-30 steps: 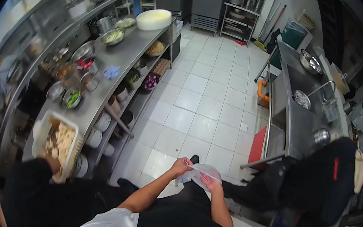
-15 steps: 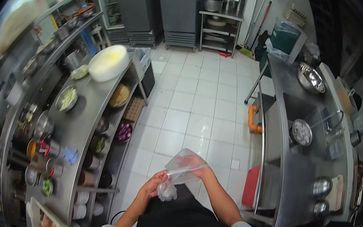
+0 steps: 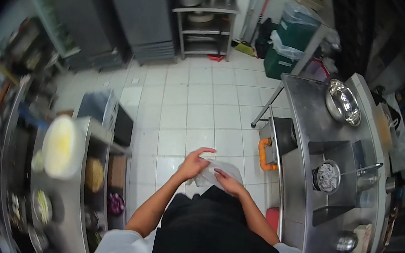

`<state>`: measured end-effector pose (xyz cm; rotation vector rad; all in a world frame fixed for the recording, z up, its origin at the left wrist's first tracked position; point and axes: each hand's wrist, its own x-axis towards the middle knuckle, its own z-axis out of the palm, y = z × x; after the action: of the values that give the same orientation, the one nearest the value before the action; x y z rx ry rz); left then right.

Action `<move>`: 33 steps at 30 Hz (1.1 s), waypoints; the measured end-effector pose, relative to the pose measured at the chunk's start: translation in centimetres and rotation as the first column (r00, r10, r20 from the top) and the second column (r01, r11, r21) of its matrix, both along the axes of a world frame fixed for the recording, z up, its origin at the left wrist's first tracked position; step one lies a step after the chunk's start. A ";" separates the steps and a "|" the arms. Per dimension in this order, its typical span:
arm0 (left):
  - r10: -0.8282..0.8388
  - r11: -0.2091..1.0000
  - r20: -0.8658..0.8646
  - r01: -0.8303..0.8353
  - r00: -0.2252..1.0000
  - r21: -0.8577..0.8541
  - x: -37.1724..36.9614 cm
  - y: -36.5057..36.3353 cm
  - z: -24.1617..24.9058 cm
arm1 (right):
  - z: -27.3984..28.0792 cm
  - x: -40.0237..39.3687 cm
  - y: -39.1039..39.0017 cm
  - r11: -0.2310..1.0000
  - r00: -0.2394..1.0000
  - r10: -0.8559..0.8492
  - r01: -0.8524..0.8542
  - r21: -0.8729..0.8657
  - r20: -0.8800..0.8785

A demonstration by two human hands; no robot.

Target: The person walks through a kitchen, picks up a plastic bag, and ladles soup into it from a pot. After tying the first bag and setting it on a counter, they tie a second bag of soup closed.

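A clear plastic bag [image 3: 230,170] hangs bunched in front of my black apron, above the floor. My left hand [image 3: 194,166] pinches the bag's edge near the thumb, with the index finger stretched out to the right. From the other side, my right hand [image 3: 229,182] grips the bag, its fingers pointing left toward the left hand. Folds of the thin plastic spread between and behind both hands. I cannot make out anything inside it.
On the right, a steel sink counter holds a shiny bowl [image 3: 343,103] and a pot [image 3: 327,176] in the basin. The left counter bears a large white round tub [image 3: 63,147]; a lined bin [image 3: 108,112] stands at its end. Green bins [image 3: 286,56] stand at the back.
My view has turned and moved forward. The bag, spread wide between my hands before, is now gathered lower; my left hand has risen and my hands are closer together.
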<state>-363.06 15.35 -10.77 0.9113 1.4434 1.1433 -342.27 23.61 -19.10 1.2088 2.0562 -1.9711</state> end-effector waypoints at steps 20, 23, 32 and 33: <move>0.410 0.818 0.830 -0.556 0.379 -0.150 -36.1 48.0 -1.9 | 6.2 -46.6 57.6 0.353 0.439 0.868 -0.874 0.333 0.233; 0.348 0.700 0.903 -0.711 0.252 -0.071 -42.9 53.4 -7.0 | 6.7 -54.9 66.0 0.454 0.571 0.816 -0.732 0.509 0.093; 0.257 0.745 0.946 -0.665 0.198 -0.063 -64.5 75.5 -7.6 | 17.9 -73.3 95.1 0.860 0.824 0.239 0.066 0.507 -0.513; 0.269 0.743 0.942 -0.665 0.202 -0.070 -66.2 77.9 -6.4 | 20.1 -75.7 98.5 0.827 0.802 0.212 0.157 0.539 -0.558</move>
<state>-429.25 93.25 -17.15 -0.1668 0.4840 2.0185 -417.96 122.10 0.95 0.5832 3.1241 -1.9614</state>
